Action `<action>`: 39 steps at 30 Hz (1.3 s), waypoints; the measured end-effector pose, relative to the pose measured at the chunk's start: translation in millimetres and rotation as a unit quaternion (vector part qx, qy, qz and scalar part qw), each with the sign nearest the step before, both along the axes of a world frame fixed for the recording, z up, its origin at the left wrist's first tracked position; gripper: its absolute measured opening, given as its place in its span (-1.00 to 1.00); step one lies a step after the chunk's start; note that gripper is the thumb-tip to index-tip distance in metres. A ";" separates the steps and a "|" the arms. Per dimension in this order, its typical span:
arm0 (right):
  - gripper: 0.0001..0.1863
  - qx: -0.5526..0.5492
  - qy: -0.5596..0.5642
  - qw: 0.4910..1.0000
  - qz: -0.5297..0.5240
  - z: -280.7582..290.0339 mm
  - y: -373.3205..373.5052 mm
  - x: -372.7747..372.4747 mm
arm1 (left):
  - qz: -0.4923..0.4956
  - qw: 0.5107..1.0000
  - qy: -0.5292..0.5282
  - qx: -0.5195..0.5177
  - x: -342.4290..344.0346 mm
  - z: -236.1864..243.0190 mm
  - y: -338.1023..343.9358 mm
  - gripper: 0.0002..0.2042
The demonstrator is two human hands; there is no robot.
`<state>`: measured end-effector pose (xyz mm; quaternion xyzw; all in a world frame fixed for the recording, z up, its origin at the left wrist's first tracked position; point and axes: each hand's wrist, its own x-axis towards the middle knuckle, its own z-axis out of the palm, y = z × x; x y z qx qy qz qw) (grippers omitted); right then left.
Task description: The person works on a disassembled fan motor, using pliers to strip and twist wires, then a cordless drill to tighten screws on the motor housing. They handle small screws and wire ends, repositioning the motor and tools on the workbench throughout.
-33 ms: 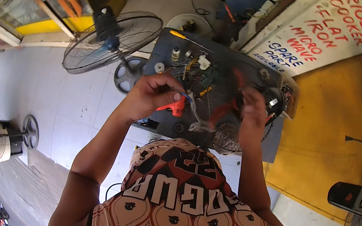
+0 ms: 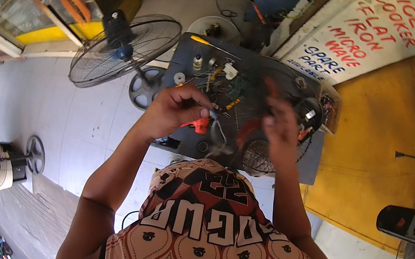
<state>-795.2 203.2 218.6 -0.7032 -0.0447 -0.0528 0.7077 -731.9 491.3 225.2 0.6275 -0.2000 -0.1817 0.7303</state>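
Note:
In the middle of the view my left hand (image 2: 180, 111) is closed, its thumb and forefinger pinching a thin cable. The grey cable (image 2: 221, 132) hangs in a curve from those fingertips, its lower part blurred. Just below the fingers shows an orange-red plastic piece (image 2: 198, 124); whether the hand touches it is unclear. My right hand (image 2: 283, 128) is smeared by motion over the right part of the dark worktable (image 2: 289, 168). At its fingertips a red-handled tool (image 2: 247, 130) is blurred too, its two red arms spread apart. The hand seems to grip it, but its working end cannot be made out.
A yellow-handled screwdriver (image 2: 200, 40), a small bottle (image 2: 198, 62), a white tape roll (image 2: 179, 77) and loose parts lie on the table. Near my right hand are a round wire grille (image 2: 260, 157) and a black fan part (image 2: 309, 113). A stand fan (image 2: 124, 50) stands left.
My right hand has shifted slightly left with the blurred red-handled tool. The cable hanging from my left hand has swung a little; the left hand stays nearly in place.

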 end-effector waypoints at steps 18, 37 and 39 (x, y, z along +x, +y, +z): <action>-0.90 0.012 0.095 0.989 0.110 -26.7 -28.4 -5.9 | 0.069 0.975 0.077 0.197 -24.4 -10.9 -114.3 -0.77; -0.78 -0.134 0.142 0.971 0.138 -47.1 -12.3 -3.0 | -0.079 0.894 -0.282 0.340 -3.4 -50.7 -74.8 -0.89; -0.76 -0.158 0.153 0.970 0.108 -48.5 5.3 -7.0 | -0.136 0.913 -0.229 0.308 13.9 -68.6 -59.1 -0.90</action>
